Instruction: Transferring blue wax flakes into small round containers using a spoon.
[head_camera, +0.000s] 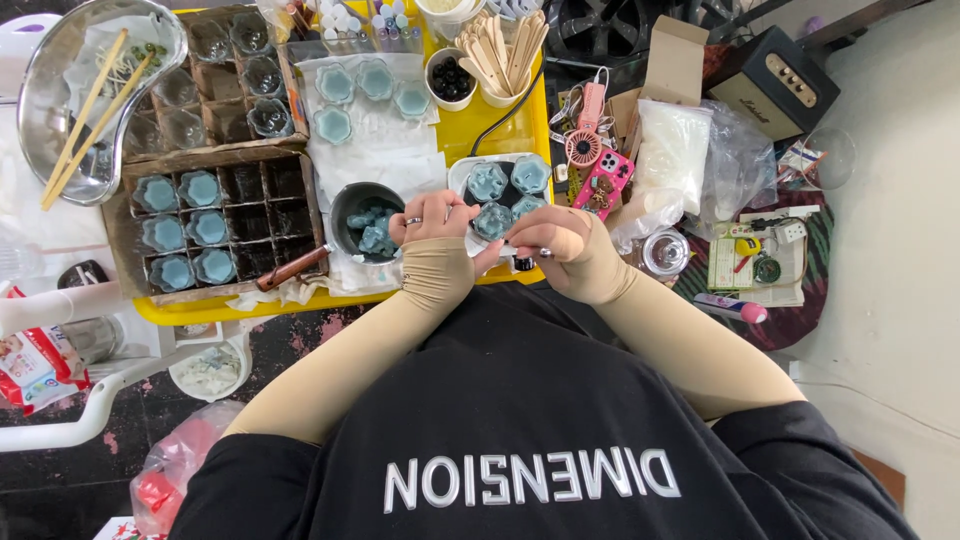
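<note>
Both hands' fingers (432, 212) curl closed on a pale-blue, flower-shaped glass candle cup (492, 220).

Looks like my home craft setup, prob. a small candle-making corner, not a shop or lab. Yellow bench (500, 125) is crammed w/ flower-shaped glass cups of pale blue wax (185, 228) in a cardboard divider box (118, 225), a small melting pot (365, 215) w/ blue chunks, a cup of wooden sticks (500, 55) & a bag of white flakes (672, 150). Household stuff mixed in: pink phone (607, 180), handheld fan (585, 135), speaker (775, 85), patterned rug (800, 300) on the floor.
</note>
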